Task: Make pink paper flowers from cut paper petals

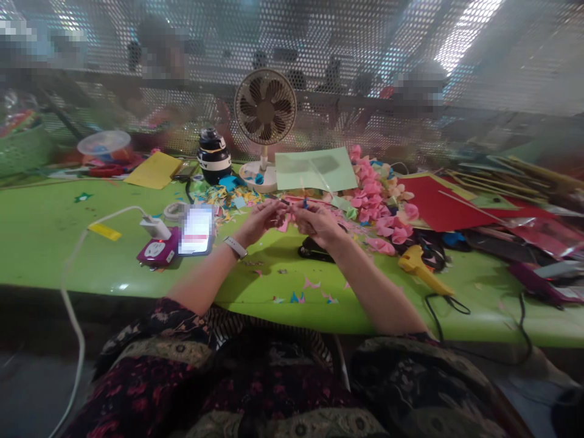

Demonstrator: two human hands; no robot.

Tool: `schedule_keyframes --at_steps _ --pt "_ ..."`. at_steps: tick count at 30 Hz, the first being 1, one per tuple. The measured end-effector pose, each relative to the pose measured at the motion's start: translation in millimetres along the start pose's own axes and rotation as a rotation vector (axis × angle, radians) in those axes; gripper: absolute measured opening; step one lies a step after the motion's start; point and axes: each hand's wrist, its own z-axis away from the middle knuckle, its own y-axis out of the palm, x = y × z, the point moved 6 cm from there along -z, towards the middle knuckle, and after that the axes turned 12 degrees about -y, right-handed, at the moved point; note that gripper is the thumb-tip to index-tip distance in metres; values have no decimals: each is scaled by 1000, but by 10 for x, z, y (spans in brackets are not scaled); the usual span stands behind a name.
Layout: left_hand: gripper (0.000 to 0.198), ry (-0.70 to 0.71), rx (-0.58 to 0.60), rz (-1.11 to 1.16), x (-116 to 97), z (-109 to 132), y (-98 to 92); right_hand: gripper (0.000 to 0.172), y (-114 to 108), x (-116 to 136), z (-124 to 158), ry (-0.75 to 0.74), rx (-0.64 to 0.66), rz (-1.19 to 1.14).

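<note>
My left hand [263,220] and my right hand [317,222] meet over the middle of the green table [274,286]. The fingers of both are pinched, and what lies between them is too small to make out. A bit of pink paper [283,224] shows between the fingertips. Beneath my right hand lies a black stapler-like tool [314,250]. Pink paper flowers [369,191] are heaped beyond my right hand, and coloured paper scraps [223,198] are strewn behind my left hand.
A small fan [265,112] stands at the back beside a black bottle [214,159]. On the left lie a lit phone [196,230] and a purple socket block [157,247] with a white cable. A yellow glue gun [422,269] and red paper [444,204] are on the right.
</note>
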Motion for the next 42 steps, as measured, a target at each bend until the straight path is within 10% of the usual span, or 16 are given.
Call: schedule_keyframes --at_steps 6,21,31,42 --pt "42 16 13 -129 65 24 125 49 -203 -68 -82 -74 -265 -30" --pt "32 64 -117 -123 67 11 57 50 -256 -123 -88 -96 -285 76" --pt "31 108 -202 -126 -67 41 -29 67 -187 190 -26 -421 -113 1080" --pt "36 119 -152 -107 -71 24 -36 64 -176 127 -37 -399 -34 1337"
